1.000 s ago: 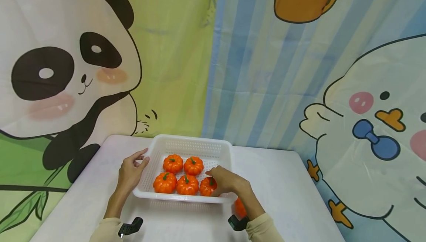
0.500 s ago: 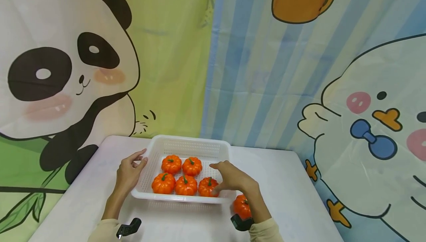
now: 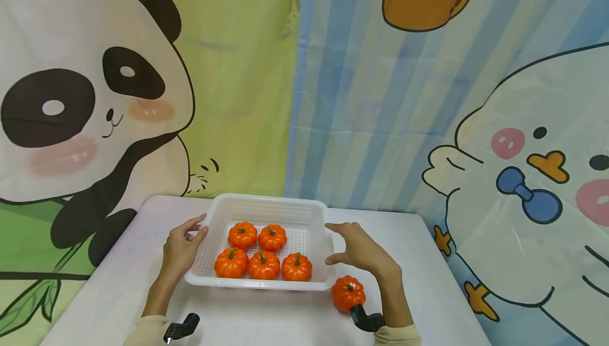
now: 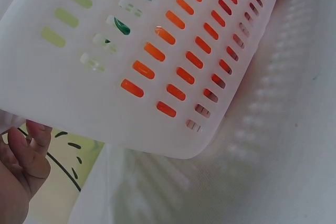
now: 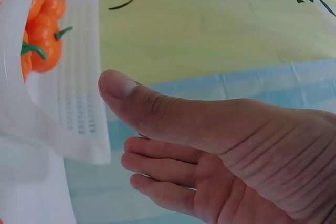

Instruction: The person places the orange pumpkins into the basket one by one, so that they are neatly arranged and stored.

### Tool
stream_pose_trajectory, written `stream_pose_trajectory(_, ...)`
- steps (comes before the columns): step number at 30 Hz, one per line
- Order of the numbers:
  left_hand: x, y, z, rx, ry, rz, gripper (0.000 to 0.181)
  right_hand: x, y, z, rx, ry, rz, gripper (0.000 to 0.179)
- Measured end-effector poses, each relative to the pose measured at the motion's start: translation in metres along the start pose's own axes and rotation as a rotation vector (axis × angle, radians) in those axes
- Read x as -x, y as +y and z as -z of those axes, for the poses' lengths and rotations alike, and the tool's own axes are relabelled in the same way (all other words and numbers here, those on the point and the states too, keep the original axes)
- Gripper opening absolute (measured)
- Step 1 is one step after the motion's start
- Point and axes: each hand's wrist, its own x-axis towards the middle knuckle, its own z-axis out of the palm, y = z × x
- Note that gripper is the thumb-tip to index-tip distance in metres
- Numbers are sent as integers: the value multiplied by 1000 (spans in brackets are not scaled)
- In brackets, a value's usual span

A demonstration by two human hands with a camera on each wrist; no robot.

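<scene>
A white plastic basket (image 3: 266,283) with slotted walls holds several small orange pumpkins (image 3: 264,265) with green stems, two behind and the others along the front. My left hand (image 3: 180,245) grips the rim at the basket's left side; in the left wrist view its bent fingers (image 4: 38,153) meet the rim. Off the right side, my right hand (image 3: 363,248) is spread with nothing in it, thumb and fingers apart near the rim. Another pumpkin (image 3: 349,293) sits on the table outside the basket, below that hand and partly behind the black wrist camera.
The white table (image 3: 266,322) carries the basket near its back edge. Behind it hang a green curtain with a panda (image 3: 142,124) and a blue striped curtain (image 3: 361,124). A black camera (image 3: 183,327) is worn at the left wrist.
My right hand has let go of the front-right pumpkin inside the basket and moved right, past the rim. The outside pumpkin now shows more fully. My left hand keeps its place.
</scene>
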Motion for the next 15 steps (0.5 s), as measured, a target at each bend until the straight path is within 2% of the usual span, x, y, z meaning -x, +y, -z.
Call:
stream_pose_trajectory(7, 0, -1, 1, 0, 5, -9, 48, 16, 14, 8, 25, 58, -77, 82)
stream_pose_trajectory(15, -1, -2, -1, -1, 9, -12, 48, 31, 25, 9, 8, 61, -139, 77)
